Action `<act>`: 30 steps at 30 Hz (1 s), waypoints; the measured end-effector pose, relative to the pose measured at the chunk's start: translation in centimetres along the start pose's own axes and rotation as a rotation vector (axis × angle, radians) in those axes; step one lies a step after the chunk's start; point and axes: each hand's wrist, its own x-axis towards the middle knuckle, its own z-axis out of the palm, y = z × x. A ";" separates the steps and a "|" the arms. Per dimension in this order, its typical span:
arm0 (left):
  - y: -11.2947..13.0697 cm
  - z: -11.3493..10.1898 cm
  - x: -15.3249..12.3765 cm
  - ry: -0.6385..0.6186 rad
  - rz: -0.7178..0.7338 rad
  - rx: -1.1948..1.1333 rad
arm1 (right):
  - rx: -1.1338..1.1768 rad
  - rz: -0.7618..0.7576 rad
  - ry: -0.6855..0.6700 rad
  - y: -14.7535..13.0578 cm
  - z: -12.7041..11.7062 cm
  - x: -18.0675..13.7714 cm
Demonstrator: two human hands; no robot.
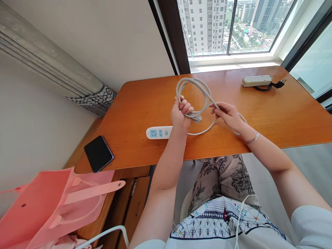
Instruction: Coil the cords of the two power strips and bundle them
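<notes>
Loops of a white power cord (206,90) are gathered in my left hand (183,112), whose fingers are wrapped round them above the table. The grey-white plug (197,119) hangs just below that fist. My right hand (226,113) pinches the same cord at the right side of the coil. From there a loose length curves over the tabletop. A white power strip (158,132) with blue sockets lies near the front edge, its right end hidden behind my left forearm.
At the back right of the wooden table (140,103) lies a beige power strip (257,81) with a black plug (280,83). A dark tablet or phone (99,154) rests at the left edge. Below it is an open pink bag (49,204). A window (233,27) stands behind.
</notes>
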 end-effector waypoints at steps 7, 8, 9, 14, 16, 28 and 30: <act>0.1 0.2 -0.1 -0.005 -0.111 0.001 | -0.022 -0.025 -0.136 -0.9 0.4 -0.4; 0.0 0.3 -0.2 -0.002 -0.117 0.012 | -0.026 -0.028 -0.137 -0.9 0.3 -0.3; 0.0 0.3 -0.2 -0.001 -0.118 0.019 | -0.030 -0.027 -0.135 -0.7 0.3 -0.3; -0.6 0.2 0.0 -0.014 -0.085 0.035 | -0.051 0.016 -0.035 0.4 0.0 0.2; -0.9 0.2 0.0 -0.031 -0.067 0.060 | -0.050 0.040 0.022 0.8 -0.3 0.5; -3.2 -0.5 -0.7 -0.269 0.044 0.471 | 0.167 0.166 0.302 0.5 -2.0 1.9; -3.6 -0.9 -0.7 -0.343 0.041 0.546 | 0.215 0.143 0.366 0.4 -2.7 2.2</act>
